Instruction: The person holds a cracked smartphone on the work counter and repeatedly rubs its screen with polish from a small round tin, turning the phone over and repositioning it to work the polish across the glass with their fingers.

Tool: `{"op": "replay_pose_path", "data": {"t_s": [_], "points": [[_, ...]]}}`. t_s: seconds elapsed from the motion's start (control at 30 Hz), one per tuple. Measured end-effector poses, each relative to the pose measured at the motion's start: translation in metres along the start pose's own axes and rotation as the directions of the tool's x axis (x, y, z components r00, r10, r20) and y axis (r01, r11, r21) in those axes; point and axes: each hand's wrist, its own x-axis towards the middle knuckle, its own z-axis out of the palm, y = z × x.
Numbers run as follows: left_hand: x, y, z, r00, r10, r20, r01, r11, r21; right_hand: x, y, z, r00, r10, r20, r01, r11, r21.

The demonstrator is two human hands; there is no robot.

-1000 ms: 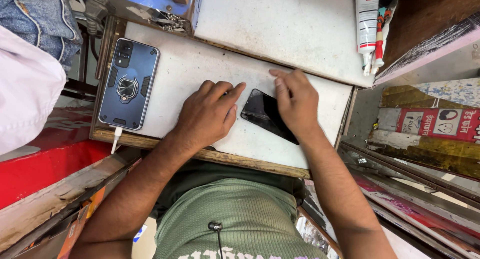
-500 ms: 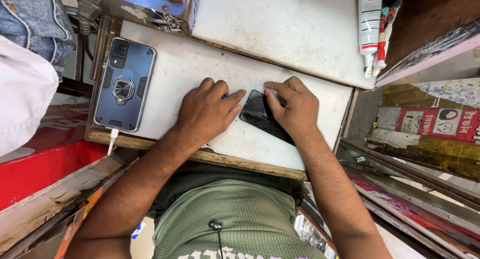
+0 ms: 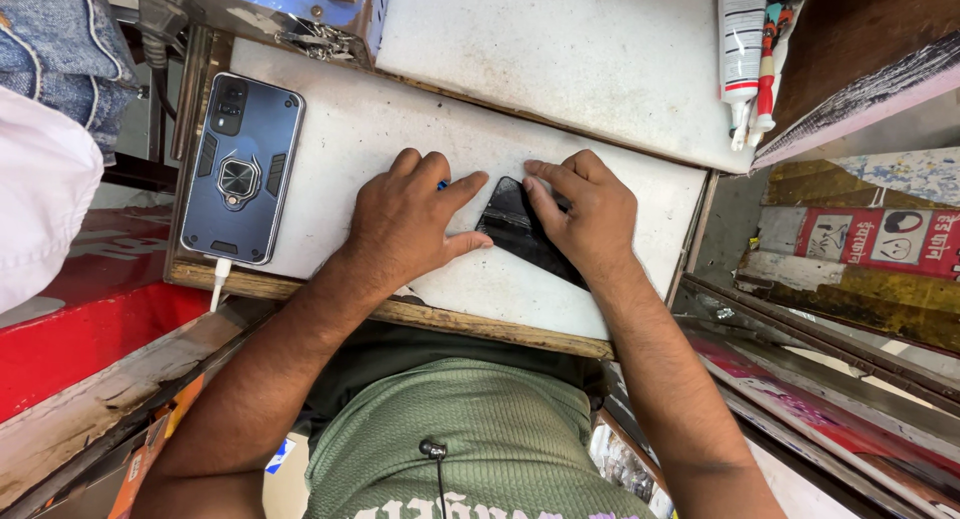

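Both hands closer together on one black phone

My bare left hand lies palm down with its fingers spread and pointing away from me, the thumb stretched out toward my right hand. My bare right hand sits just beside it, palm down too, its fingers bent and angled inward toward the left one. Both forearms run back from the wrists toward my chest, elbows splayed outward.
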Motion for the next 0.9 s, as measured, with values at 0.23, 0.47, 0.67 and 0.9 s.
{"op": "replay_pose_path", "data": {"t_s": [0.23,0.47,0.67,0.9], "points": [[-0.0055,-0.0053,0.0037,0.999,0.005,-0.052,-0.008,0.999,-0.049,-0.0009,0.0030,0.0001,1.000,-0.012,-0.006,0.012,1.000,0.011],[-0.0010,-0.0045,0.0012,1.000,-0.001,0.022,0.001,1.000,0.006,0.0002,0.0000,0.0001,0.999,-0.019,0.027,0.021,0.998,-0.066],[0.0000,-0.0053,-0.0009,0.999,0.003,0.039,-0.003,1.000,0.001,-0.0008,0.0015,0.0008,0.999,-0.029,0.015,0.029,0.998,-0.053],[-0.0014,-0.0048,-0.0009,1.000,0.001,0.018,-0.002,1.000,0.011,-0.0001,0.0017,0.0004,0.999,-0.036,0.018,0.037,0.997,-0.062]]}}
